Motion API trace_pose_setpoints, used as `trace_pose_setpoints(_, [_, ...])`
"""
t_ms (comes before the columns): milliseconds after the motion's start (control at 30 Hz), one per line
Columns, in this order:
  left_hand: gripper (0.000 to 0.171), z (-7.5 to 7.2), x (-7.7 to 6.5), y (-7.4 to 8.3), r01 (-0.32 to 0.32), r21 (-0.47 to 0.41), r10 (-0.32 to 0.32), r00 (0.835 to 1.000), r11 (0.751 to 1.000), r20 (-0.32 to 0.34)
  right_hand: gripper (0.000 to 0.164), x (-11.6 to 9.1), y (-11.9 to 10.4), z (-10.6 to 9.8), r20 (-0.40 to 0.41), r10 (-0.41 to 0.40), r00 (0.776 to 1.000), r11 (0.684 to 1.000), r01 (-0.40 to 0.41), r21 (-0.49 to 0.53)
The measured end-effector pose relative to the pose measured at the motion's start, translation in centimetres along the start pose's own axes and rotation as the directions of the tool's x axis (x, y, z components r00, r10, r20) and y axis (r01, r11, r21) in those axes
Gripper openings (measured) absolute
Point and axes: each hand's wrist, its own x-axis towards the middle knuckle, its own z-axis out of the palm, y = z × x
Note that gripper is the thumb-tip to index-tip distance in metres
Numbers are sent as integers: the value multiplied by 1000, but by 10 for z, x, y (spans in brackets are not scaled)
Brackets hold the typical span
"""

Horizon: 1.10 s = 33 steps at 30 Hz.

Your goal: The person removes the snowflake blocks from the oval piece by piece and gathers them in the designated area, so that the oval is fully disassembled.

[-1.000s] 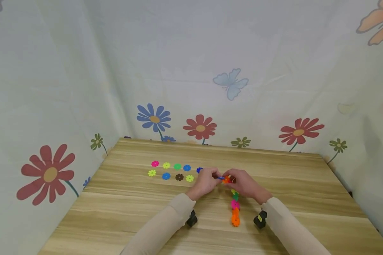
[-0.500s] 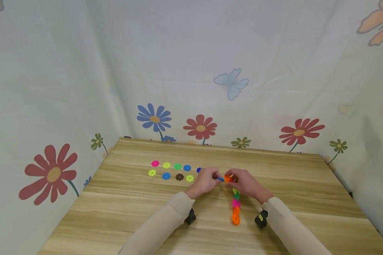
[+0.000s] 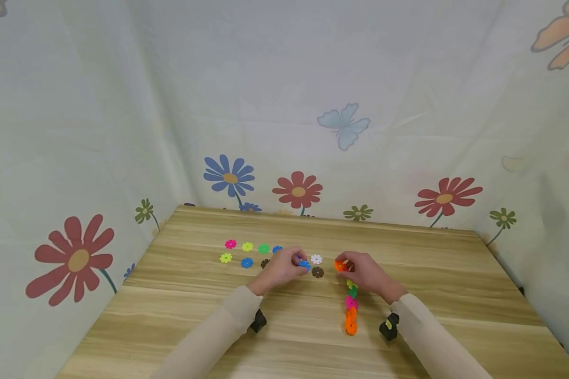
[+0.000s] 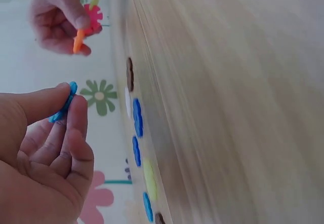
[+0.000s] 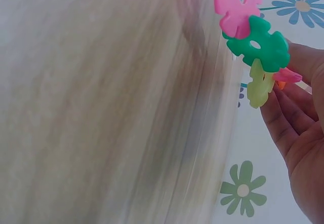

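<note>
In the head view my left hand (image 3: pixel 278 268) pinches a light blue flower-shaped plastic disc (image 3: pixel 304 266) between thumb and fingers. The left wrist view shows this blue disc (image 4: pixel 65 102) held up on edge. My right hand (image 3: pixel 366 273) grips the end of a chain of interlocked discs by an orange disc (image 3: pixel 340 266). From there the chain hangs toward me through a red disc (image 5: pixel 288 75), a yellow disc (image 5: pixel 260 86), a green disc (image 5: pixel 266 46) and a pink disc (image 5: pixel 238 6), down to orange discs (image 3: pixel 351 322). A gap separates the blue disc from the chain.
Loose discs lie in two rows on the wooden table (image 3: pixel 194 326), among them a pink disc (image 3: pixel 230 244), a green disc (image 3: pixel 263 248), a white disc (image 3: pixel 316 259) and a brown disc (image 3: pixel 317 272). My left hand covers part of the rows. A flower-print curtain (image 3: pixel 384 158) stands behind.
My left hand has moved left with the blue disc, away from the chain's orange end, uncovering the white and brown discs. My right hand stays nearly still.
</note>
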Motion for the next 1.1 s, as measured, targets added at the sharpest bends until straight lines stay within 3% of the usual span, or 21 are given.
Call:
trace_pose_setpoints(567, [31, -59, -50, -46, 109, -22, -110, 992, 994, -60, 26, 0, -3, -1, 14, 19, 1000, 1000, -20, 4])
trace_pose_setpoints(767, [31, -80, -59, -57, 125, 19, -124, 992, 992, -31, 27, -1, -3, -1, 8, 48, 999, 999, -48, 22])
trace_pose_setpoints(933, [27, -96, -71, -71, 176, 87, -175, 984, 981, -19, 27, -1, -4, -2, 10, 65, 998, 997, -66, 44])
trace_pose_setpoints(1100, [26, -109, -78, -82, 170, 150, -172, 985, 974, -2, 27, -1, -3, -3, 7, 72, 997, 996, -72, 50])
